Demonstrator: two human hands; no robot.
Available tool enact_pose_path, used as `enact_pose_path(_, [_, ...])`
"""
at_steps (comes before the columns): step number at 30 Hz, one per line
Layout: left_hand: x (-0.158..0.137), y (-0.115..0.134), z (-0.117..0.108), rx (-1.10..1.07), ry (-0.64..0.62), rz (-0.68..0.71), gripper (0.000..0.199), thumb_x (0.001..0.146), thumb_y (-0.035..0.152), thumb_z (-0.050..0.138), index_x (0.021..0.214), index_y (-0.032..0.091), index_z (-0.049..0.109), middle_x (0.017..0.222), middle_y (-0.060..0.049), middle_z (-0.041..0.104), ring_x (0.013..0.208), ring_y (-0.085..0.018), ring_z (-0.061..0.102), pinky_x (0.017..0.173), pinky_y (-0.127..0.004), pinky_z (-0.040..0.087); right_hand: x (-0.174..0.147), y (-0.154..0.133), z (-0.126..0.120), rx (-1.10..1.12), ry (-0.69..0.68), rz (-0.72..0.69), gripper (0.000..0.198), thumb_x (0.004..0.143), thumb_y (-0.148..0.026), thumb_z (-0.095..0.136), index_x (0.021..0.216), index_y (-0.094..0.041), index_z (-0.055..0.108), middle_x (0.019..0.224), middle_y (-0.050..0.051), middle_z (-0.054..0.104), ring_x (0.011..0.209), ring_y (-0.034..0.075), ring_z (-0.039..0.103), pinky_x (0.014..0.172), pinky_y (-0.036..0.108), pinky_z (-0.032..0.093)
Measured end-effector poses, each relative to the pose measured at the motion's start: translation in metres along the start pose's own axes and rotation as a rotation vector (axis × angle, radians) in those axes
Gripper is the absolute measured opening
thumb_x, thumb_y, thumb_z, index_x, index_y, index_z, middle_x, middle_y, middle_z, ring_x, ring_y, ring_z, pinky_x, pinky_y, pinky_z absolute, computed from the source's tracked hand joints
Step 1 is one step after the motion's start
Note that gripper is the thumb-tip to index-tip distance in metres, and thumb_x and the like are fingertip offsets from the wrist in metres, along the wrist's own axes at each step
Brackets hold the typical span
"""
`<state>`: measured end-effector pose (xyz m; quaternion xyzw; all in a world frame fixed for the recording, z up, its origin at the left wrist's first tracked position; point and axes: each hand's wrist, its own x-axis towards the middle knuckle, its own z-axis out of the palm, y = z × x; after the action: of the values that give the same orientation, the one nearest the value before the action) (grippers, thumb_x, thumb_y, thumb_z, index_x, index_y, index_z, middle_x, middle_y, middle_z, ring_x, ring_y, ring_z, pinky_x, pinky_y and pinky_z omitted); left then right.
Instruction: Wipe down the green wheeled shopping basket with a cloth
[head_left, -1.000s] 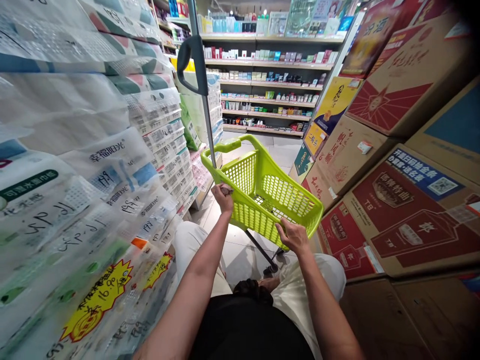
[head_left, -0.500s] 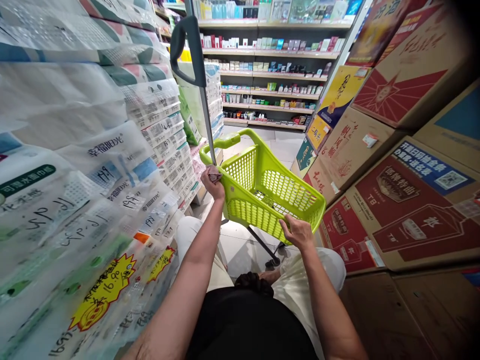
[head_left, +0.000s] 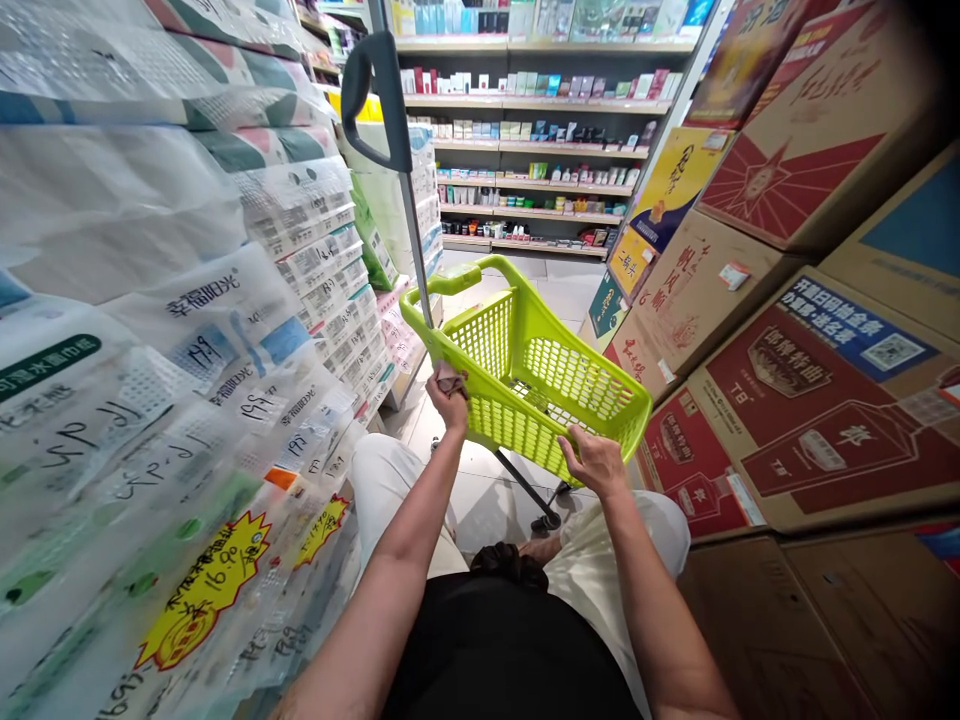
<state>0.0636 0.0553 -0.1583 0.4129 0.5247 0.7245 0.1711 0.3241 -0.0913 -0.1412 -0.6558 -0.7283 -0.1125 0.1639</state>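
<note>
A lime-green shopping basket cart (head_left: pixel 525 425) with perforated sides stands in front of me, nothing lying in it. My left hand (head_left: pixel 450 402) is closed on a crumpled, pinkish-grey cloth (head_left: pixel 451 378) and presses it against the basket's near outer wall, left of centre. My right hand (head_left: pixel 598 462) grips the near rim toward the right, its thumb on the inside edge and the other fingers partly hidden. From the basket's left end rises a grey metal pole with a dark grey loop handle (head_left: pixel 375 105).
Plastic-wrapped tissue packs (head_left: pixel 262 330) with handwritten prices are stacked close on my left. Cardboard cartons (head_left: pixel 825 400) rise on my right. Shelves of small boxed goods (head_left: pixel 532 130) stand across the aisle's far end. Beneath the cart is a tiled floor (head_left: pixel 480 500) and a dark caster wheel (head_left: pixel 546 522).
My left hand has slid with the cloth from the corner by the pole, rightward and down onto the basket's near side. My right hand keeps its place on the rim.
</note>
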Motion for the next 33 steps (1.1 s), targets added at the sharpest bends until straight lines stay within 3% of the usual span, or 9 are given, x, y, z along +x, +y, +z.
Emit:
enact_pose_path(4, [0.048,0.046,0.01,0.055,-0.012,0.28,0.047,0.08,0.005,0.054,0.124,0.021,0.06,0.132,-0.013,0.056,0.131,-0.026,0.051,0.115,-0.043,0.041,-0.001,-0.001,-0.002,0.013,-0.009,0.014,0.047,0.103,-0.051,0.036,0.094,-0.019,0.068,0.067,0.006,0.069,0.058,0.016,0.054,0.062,0.029,0.019])
enact_pose_path(7, [0.065,0.063,0.006,0.165,-0.098,0.317,0.041,0.079,0.002,0.054,0.114,0.02,0.066,0.135,-0.014,0.058,0.134,-0.031,0.049,0.117,-0.049,0.038,-0.002,-0.002,-0.004,0.04,-0.018,0.026,0.045,0.103,-0.05,0.036,0.093,-0.019,0.068,0.068,0.005,0.068,0.058,0.015,0.053,0.062,0.029,0.018])
enact_pose_path(13, [0.038,0.062,0.001,0.237,-0.44,0.393,0.041,0.076,-0.001,0.054,0.102,0.025,0.072,0.122,-0.009,0.07,0.116,-0.032,0.056,0.105,-0.05,0.046,0.002,0.0,-0.009,0.156,-0.036,0.036,0.05,0.106,-0.043,0.028,0.087,-0.021,0.069,0.072,0.004,0.07,0.062,0.014,0.056,0.061,0.028,0.021])
enact_pose_path(18, [0.03,0.063,0.002,0.257,-0.301,0.355,0.039,0.08,0.001,0.055,0.105,0.024,0.072,0.124,-0.01,0.068,0.121,-0.033,0.052,0.108,-0.052,0.043,0.003,0.008,-0.007,0.212,-0.057,0.089,0.054,0.108,-0.044,0.026,0.093,-0.024,0.075,0.084,0.004,0.076,0.074,0.016,0.064,0.063,0.027,0.025])
enact_pose_path(23, [0.003,0.062,0.007,0.157,-0.622,0.337,0.029,0.082,0.004,0.064,0.098,0.026,0.074,0.115,-0.011,0.07,0.11,-0.032,0.054,0.1,-0.05,0.049,0.003,0.009,-0.006,0.196,-0.079,0.126,0.056,0.108,-0.044,0.026,0.095,-0.024,0.077,0.086,0.005,0.077,0.079,0.017,0.066,0.064,0.028,0.026])
enact_pose_path(31, [0.008,0.049,0.006,0.203,-0.326,0.337,0.046,0.077,-0.001,0.055,0.113,0.024,0.067,0.125,-0.013,0.058,0.122,-0.031,0.054,0.11,-0.05,0.046,0.001,0.004,-0.007,0.158,0.026,0.005,0.059,0.108,-0.042,0.023,0.08,-0.02,0.069,0.075,0.006,0.073,0.067,0.015,0.059,0.064,0.029,0.025])
enact_pose_path(33, [0.02,0.043,0.005,0.195,-0.178,0.306,0.049,0.074,-0.002,0.053,0.115,0.023,0.064,0.125,-0.014,0.055,0.125,-0.031,0.052,0.114,-0.049,0.043,0.001,0.005,-0.007,0.172,0.024,-0.017,0.058,0.108,-0.042,0.022,0.079,-0.02,0.068,0.075,0.006,0.072,0.066,0.015,0.058,0.065,0.028,0.026])
